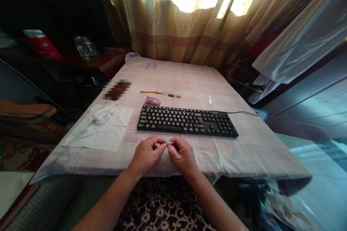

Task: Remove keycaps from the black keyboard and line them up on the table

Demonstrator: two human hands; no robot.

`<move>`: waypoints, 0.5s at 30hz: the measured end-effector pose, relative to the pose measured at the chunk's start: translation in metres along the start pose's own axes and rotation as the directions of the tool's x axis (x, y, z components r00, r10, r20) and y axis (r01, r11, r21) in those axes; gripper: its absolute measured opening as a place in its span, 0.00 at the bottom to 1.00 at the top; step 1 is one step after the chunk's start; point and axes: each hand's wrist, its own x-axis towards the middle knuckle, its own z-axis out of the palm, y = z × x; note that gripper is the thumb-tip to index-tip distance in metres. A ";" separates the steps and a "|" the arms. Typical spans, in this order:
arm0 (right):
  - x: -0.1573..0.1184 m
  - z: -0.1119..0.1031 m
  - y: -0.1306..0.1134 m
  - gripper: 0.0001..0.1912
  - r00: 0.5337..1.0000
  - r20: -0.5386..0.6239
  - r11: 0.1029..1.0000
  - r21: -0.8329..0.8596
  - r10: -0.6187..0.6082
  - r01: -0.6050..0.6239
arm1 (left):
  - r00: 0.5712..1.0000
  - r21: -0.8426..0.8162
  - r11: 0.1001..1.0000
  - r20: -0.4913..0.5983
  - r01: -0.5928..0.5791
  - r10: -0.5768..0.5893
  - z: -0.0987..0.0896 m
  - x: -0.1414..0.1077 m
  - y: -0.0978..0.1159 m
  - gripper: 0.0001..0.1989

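A small, thin white piece (170, 143), perhaps rolled tissue, is pinched between my two hands at the near side of the table. My left hand (146, 156) has its thumb and forefinger pressed together at the piece's left end. My right hand (184, 157) grips the other end the same way; much of the piece is hidden by the fingers. Just beyond both hands lies a black keyboard (177, 129), its cable running off to the right. Behind the keyboard are a folded pink cloth (152, 100), a yellow-handled tool (149, 91) and a thin metal tool (171, 95).
White paper towel (108, 135) lies spread at the left, a crumpled piece on top. Beyond it is a blurred-out brown object (118, 90). A cloth covers the table (187, 75). A red packet (43, 45) and a glass jar (86, 48) stand on a side cabinet. Curtains hang behind.
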 end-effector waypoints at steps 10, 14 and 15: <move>-0.001 -0.001 -0.004 0.07 0.999 0.021 0.999 0.021 0.033 -0.034 | 0.998 -0.123 0.991 -0.030 0.051 -0.055 0.008 -0.001 0.003 0.09; 0.000 -0.001 -0.006 0.07 0.996 0.023 0.991 0.101 0.083 -0.085 | 0.990 -0.181 0.975 -0.029 0.130 -0.138 0.006 -0.002 0.006 0.10; 0.000 -0.002 -0.006 0.08 0.996 0.020 0.988 0.122 0.091 -0.093 | 0.988 -0.184 0.972 -0.025 0.144 -0.151 0.005 -0.002 0.006 0.10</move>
